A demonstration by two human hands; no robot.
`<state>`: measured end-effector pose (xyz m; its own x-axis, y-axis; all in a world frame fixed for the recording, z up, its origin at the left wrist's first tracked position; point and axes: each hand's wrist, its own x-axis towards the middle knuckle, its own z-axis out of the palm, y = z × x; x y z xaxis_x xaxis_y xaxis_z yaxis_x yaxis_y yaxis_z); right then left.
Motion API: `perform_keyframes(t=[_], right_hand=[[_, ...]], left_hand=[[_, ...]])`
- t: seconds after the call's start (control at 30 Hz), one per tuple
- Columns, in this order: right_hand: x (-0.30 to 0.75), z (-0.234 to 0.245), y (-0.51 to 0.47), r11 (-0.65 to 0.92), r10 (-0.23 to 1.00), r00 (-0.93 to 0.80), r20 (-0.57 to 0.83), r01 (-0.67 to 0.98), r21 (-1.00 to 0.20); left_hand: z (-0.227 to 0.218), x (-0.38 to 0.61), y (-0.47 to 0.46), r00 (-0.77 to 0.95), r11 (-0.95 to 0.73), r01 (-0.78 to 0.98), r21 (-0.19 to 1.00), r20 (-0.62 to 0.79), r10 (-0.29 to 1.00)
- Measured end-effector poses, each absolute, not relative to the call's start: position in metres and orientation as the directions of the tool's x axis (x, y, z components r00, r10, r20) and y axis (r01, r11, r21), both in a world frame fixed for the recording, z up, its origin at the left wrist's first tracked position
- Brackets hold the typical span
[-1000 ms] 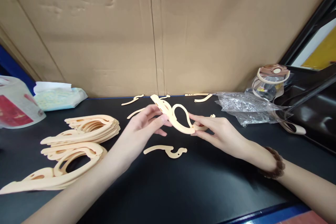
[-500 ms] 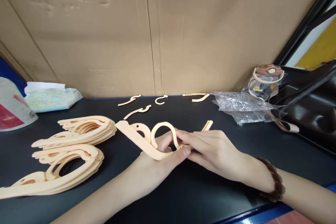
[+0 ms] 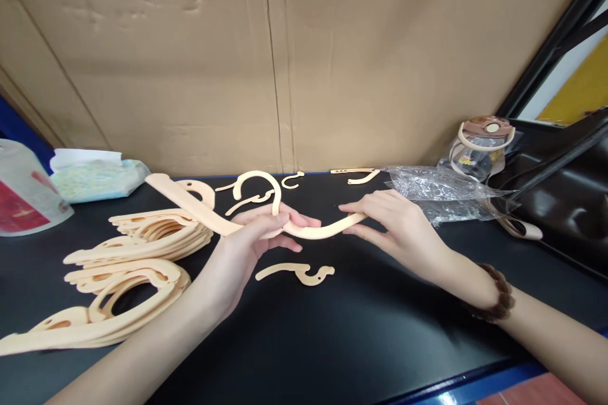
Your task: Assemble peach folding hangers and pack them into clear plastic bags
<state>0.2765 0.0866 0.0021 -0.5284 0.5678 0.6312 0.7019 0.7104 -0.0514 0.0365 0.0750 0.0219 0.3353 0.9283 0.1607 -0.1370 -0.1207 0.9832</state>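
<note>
Holding a cream folding hanger (image 3: 316, 233) by its middle and one tip

Raised off the black tabletop (image 3: 380, 329), the folding hanger has its long axis running left to right across both hands. The left hand (image 3: 256, 228) is closed around the middle, its thumb by the joint, where the hook (image 3: 256, 174) stands up and curls leftward. The right hand (image 3: 389, 220) has a narrow pinch, thumb against fingers, on the tip of the right arm, which bows down and then rises toward that hand. So the left hand is nearer the joint. The left arm (image 3: 187, 205) slants up leftward, overlapping the farther hanger stack (image 3: 197, 237) in view; I cannot tell whether they touch.

Nearer the wearer than the folding hanger lies a loose jointed piece (image 3: 306, 270). Left of the folding hanger is the nearer hanger stack (image 3: 142, 315), with a tissue packet (image 3: 95, 180) farther back. Beyond the folding hanger lie a small hook piece (image 3: 284, 181) and a holed, angled part (image 3: 354, 171). To its right are crumpled clear plastic (image 3: 422, 183) and a brown-lidded bottle (image 3: 484, 153).
</note>
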Motion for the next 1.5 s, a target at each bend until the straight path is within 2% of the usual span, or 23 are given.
perform_keyframes(t=[0.17,0.3,0.5,0.6,0.67,0.73,0.83,0.93,1.0,1.1,1.27,1.5], right_hand=[[0.276,-0.002,0.087,0.765,0.545,-0.545,0.638,0.634,-0.112],[0.276,-0.005,0.086,0.778,0.52,-0.543,0.659,0.62,-0.102],[0.274,-0.006,0.087,0.795,0.511,-0.553,0.658,0.595,-0.118],[0.272,-0.008,0.089,0.737,0.613,-0.444,0.653,0.619,-0.271],[0.271,-0.009,0.091,0.647,0.716,-0.318,0.622,0.637,-0.419],[0.271,-0.009,0.093,0.572,0.789,-0.264,0.554,0.644,-0.508],[0.269,-0.007,0.09,0.608,0.791,-0.453,0.41,0.652,-0.453],[0.266,-0.005,0.084,0.736,0.674,-0.685,0.278,0.59,-0.33],[0.265,-0.005,0.081,0.775,0.623,-0.746,0.235,0.548,-0.316],[0.268,-0.006,0.084,0.785,0.605,-0.756,0.248,0.517,-0.34],[0.272,-0.005,0.088,0.744,0.658,-0.697,0.285,0.542,-0.391],[0.26,-0.014,0.084,0.776,0.617,-0.736,0.279,0.51,-0.373]], left_hand=[[0.02,0.038,0.074,0.431,-0.141,-0.067,0.988,0.156,0.889],[0.018,0.041,0.072,0.508,-0.112,0.045,0.993,0.074,0.858],[0.014,0.041,0.071,0.555,-0.18,0.116,0.977,0.086,0.827],[0.015,0.04,0.072,0.534,-0.092,0.063,0.994,0.044,0.845],[0.015,0.04,0.074,0.504,-0.068,-0.001,0.998,0.059,0.862],[0.016,0.038,0.076,0.445,-0.096,-0.053,0.994,0.109,0.889],[0.018,0.036,0.078,0.334,-0.114,-0.114,0.987,0.146,0.931],[0.02,0.035,0.08,0.259,-0.096,-0.179,0.979,0.141,0.956],[0.02,0.035,0.08,0.226,-0.074,-0.206,0.976,0.121,0.967],[0.02,0.035,0.081,0.179,-0.069,-0.227,0.972,0.111,0.978],[0.019,0.036,0.081,0.1,-0.111,-0.224,0.968,0.137,0.986],[0.021,0.036,0.082,0.094,-0.148,-0.21,0.966,0.171,0.981]])
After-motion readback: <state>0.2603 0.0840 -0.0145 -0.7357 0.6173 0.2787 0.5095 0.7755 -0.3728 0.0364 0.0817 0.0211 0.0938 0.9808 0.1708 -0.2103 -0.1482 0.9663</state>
